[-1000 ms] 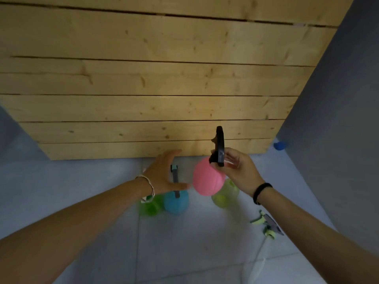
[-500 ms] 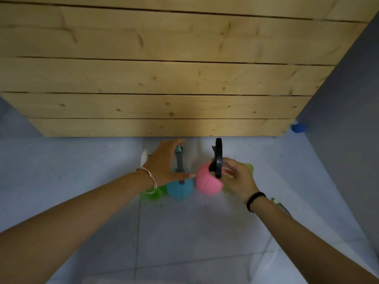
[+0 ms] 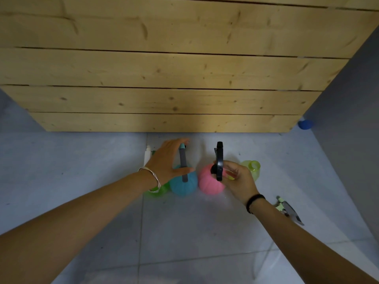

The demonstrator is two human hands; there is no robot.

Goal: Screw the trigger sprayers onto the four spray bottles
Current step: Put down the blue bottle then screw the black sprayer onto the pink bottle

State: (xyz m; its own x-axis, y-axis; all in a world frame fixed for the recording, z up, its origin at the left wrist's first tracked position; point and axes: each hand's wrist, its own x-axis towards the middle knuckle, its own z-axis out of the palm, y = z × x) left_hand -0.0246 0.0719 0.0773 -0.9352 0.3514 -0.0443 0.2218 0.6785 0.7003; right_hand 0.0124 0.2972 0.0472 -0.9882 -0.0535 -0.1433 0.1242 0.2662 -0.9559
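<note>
Four round bottles stand in a row on the tiled floor. The green bottle (image 3: 156,190) at the left carries a white sprayer (image 3: 147,154) and is mostly hidden by my left wrist. The blue bottle (image 3: 184,186) has a grey sprayer (image 3: 182,162); my left hand (image 3: 167,160) hovers open over it, thumb by the neck. The pink bottle (image 3: 209,184) stands with a black sprayer (image 3: 219,160) on top, and my right hand (image 3: 238,179) grips at its neck. The yellow-green bottle (image 3: 253,168) behind has an open neck. A loose grey-and-green sprayer (image 3: 288,210) lies at the right.
A wooden plank wall (image 3: 174,78) rises just behind the bottles. A grey wall (image 3: 352,119) closes the right side, with a small blue object (image 3: 305,124) at its foot. Light floor tiles (image 3: 184,232) spread in front.
The pink bottle came down from mid-air and now stands on the floor beside the blue one, still in my right hand. My left hand stayed above the blue bottle.
</note>
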